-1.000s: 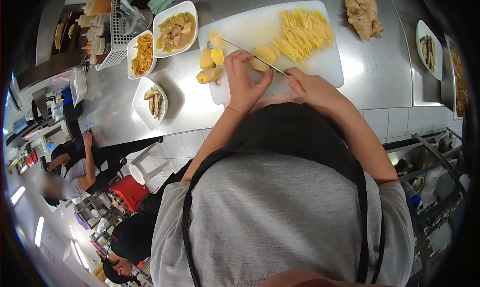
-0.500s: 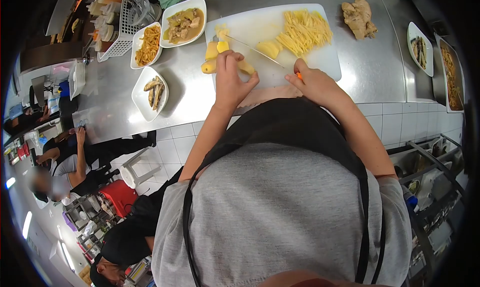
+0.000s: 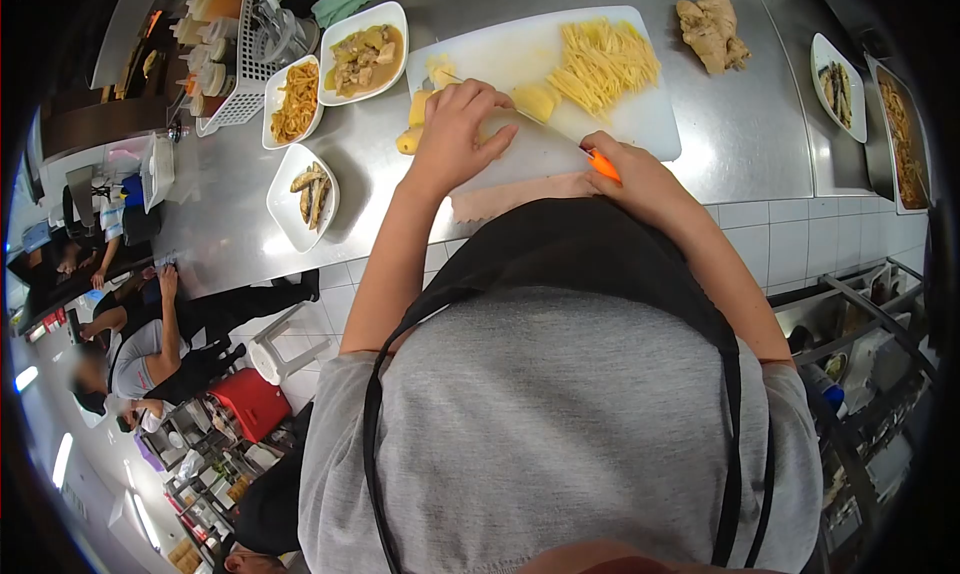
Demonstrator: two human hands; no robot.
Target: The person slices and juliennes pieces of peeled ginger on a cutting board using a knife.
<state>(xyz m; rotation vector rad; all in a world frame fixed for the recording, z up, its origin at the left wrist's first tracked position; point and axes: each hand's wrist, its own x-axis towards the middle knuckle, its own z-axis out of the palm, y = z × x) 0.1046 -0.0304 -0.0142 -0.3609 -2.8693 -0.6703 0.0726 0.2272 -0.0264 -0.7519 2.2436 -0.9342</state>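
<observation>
A white cutting board lies in front of me. My right hand is closed around the orange handle of a knife, its blade slanting up and left over the board. My left hand is by the blade's far part, thumb apart and fingers stretched forward; the fingertips partly cover the blade. Peeled yellow pieces, which look like ginger, lie beside and partly under that hand. Another yellow chunk lies just beyond the blade, next to a pile of thin yellow strips.
A ginger root lies right of the board. To the left stand bowls of stew, brown strips and small browned pieces. A white basket sits farther left. Another person is at the counter's left end.
My left hand has moved slightly left and forward from the yellow pieces toward the blade, its fingers straightening. The knife has shifted a little, showing more orange handle.
</observation>
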